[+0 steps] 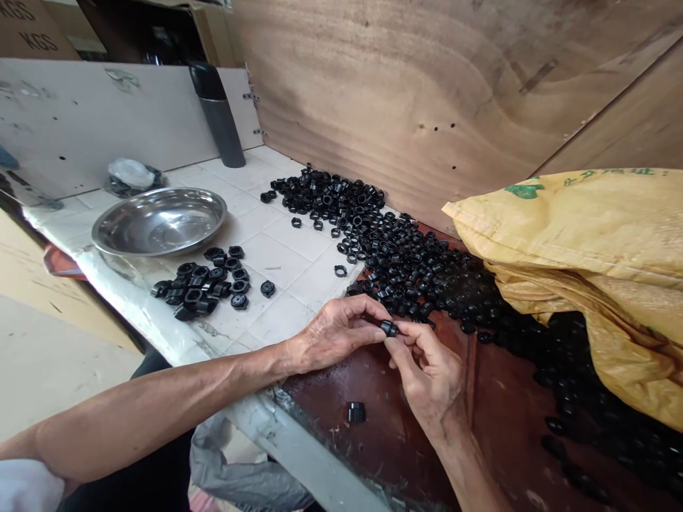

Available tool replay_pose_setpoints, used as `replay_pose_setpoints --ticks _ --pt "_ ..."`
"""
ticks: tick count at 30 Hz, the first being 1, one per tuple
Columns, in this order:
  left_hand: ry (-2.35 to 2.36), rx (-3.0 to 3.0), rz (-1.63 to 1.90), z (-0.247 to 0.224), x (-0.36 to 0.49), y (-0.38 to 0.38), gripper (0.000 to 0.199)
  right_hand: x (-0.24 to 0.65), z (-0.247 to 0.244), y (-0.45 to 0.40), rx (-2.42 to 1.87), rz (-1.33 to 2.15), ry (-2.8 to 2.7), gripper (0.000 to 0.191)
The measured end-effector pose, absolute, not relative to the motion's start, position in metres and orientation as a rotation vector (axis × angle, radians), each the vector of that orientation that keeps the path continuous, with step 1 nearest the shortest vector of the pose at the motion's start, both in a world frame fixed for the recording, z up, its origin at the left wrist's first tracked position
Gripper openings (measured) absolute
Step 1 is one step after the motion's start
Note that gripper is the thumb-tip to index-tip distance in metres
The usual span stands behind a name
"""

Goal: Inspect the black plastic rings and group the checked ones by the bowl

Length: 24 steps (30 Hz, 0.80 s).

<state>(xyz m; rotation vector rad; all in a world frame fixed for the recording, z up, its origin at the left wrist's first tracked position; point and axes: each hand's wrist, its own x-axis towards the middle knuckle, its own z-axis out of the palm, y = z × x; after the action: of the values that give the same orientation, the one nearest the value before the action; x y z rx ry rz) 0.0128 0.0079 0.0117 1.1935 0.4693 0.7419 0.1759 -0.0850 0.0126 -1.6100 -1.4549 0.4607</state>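
Work in hand looks like close fingertip handling of one small black part (pixel 389 328), held above the brown section of the tabletop (pixel 395 434), near the heap of black rings (pixel 368 227). Left hand (pixel 339 331) and right hand (pixel 435 373) each pinch it in a thumb-and-finger grip. Any next move seems to call for steady, opposed pressure.

PLACE: workshop, by its look | black rings (pixel 373 231) heaped in bulk | black parts (pixel 200 282) grouped on tiled bench (pixel 291 249) | printed sack (pixel 581 227) | plywood wall (pixel 405 78) | carton (pixel 40 25) marked KGS
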Motion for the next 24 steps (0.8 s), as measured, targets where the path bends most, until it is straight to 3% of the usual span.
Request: replay_pose_setpoints --ticks 7,10,24 --pt "0.459 1.353 0.795 0.0066 0.0129 0.009 0.016 0.1729 0.0157 -0.0848 -1.612 0.52 -1.378 0.024" --pt "0.422 1.537 0.842 0.0055 0.0123 0.0099 0.014 0.1722 0.0182 -0.0849 -1.715 0.588 -1.305 0.039" --pt "0.453 1.376 0.755 0.011 0.0107 0.0107 0.014 0.1751 0.0136 -0.0861 -1.577 0.533 -1.389 0.018"
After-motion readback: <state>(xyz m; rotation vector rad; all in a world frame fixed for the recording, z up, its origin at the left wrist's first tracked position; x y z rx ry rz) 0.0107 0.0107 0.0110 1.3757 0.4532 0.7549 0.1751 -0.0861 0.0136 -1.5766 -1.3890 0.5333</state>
